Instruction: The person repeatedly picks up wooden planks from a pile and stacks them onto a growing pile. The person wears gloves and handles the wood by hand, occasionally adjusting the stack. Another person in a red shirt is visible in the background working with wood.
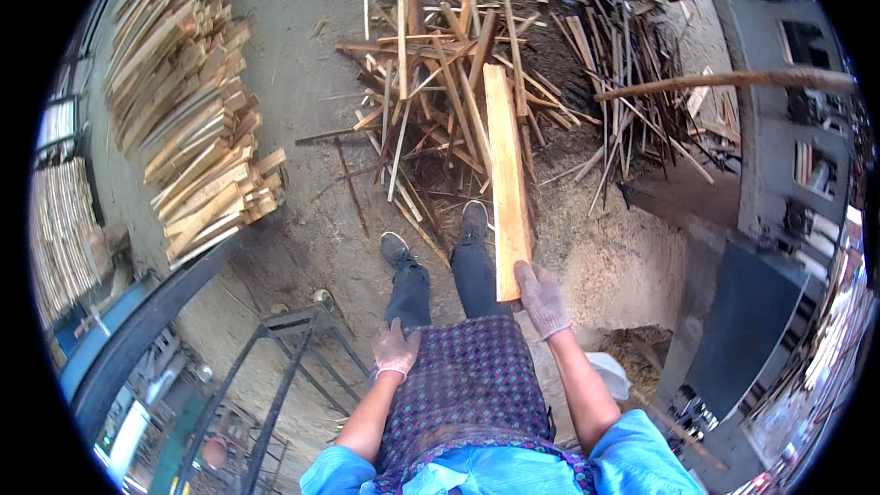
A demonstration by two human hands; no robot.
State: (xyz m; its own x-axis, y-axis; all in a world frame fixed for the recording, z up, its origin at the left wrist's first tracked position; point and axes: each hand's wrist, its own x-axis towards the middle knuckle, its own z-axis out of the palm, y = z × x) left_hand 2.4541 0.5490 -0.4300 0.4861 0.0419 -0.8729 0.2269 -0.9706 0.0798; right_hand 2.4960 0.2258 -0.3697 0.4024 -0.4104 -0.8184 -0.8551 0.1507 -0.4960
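1. The right hand (543, 298), in a pale knit glove, has its grip clamped on the near end of a plank (507, 174)
2. The plank is a long, flat, light orange board; it points away from the person, its far end out over the scrap pile (440, 92), its near end at the person's right thigh
3. The left hand (396, 348), also gloved, holds nothing; it rests flat on the left thigh, fingers loosely together on the dark trousers
4. The person stands on a dusty floor (312, 101), both shoes (473, 218) just short of the scrap pile
5. The scrap pile is a tangle of thin strips and offcuts lying crosswise, spreading to the right toward a grey machine (779, 156)
6. A rough long stick (733, 81) juts out leftward from the machine, above the scraps
7. To the left, well apart from the plank, rises a stack (183, 101) of sawn boards laid in neat layers
8. A heap of sawdust (614, 257) lies on the floor just right of the plank's near end
9. A dark metal frame (293, 348) stands near the left hand, at the lower left
10. The person wears a blue top and a patterned purple apron (472, 376)
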